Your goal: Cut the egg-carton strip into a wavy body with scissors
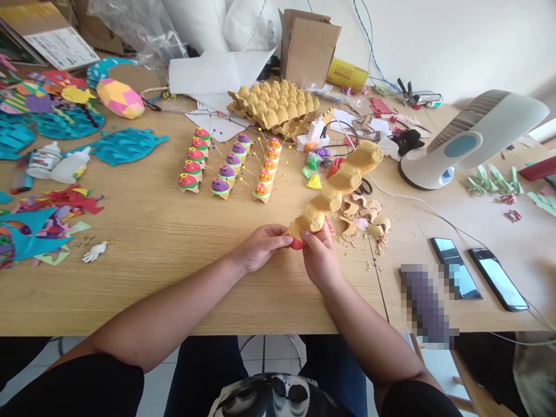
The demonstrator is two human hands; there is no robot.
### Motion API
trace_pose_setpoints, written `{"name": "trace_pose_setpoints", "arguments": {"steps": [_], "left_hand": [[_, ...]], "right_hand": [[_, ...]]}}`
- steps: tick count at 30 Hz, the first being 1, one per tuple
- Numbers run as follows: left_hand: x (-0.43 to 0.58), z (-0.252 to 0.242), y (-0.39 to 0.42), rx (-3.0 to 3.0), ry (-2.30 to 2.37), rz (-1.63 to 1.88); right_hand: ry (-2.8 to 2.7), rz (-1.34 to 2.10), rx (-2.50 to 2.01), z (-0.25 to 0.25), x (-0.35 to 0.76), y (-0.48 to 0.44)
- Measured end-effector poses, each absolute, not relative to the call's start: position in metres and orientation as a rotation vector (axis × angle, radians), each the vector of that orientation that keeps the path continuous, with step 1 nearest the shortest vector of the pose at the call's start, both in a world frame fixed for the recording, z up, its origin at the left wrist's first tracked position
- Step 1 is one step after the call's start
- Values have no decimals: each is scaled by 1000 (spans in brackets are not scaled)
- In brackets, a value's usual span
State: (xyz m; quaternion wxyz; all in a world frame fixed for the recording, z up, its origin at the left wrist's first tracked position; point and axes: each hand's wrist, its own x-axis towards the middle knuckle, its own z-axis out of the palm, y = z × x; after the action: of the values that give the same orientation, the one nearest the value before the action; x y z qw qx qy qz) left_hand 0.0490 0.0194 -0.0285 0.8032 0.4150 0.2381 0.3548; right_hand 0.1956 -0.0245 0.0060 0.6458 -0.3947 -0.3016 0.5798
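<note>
Above the front part of the table, a strip of yellow egg carton slants up and away to the right. Red modelling clay covers part of its near end. My left hand pinches that end at the red clay between thumb and fingers. Closed around the same end from the right is my right hand, its thumb on the carton. Farther back stand three decorated carton strips with clay and pins: one red, one purple, one orange.
Torn carton scraps and crumbs lie right of my hands. Behind are small clay packets and an egg tray. A white fan and two phones occupy the right; paper scraps and glue bottles the left.
</note>
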Motion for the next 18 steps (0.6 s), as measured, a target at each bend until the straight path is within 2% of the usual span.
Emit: {"name": "trace_pose_setpoints", "arguments": {"steps": [18], "left_hand": [[50,-25,19,958,575,831]], "right_hand": [[-764,1304,-948,-3,196,-27]]}}
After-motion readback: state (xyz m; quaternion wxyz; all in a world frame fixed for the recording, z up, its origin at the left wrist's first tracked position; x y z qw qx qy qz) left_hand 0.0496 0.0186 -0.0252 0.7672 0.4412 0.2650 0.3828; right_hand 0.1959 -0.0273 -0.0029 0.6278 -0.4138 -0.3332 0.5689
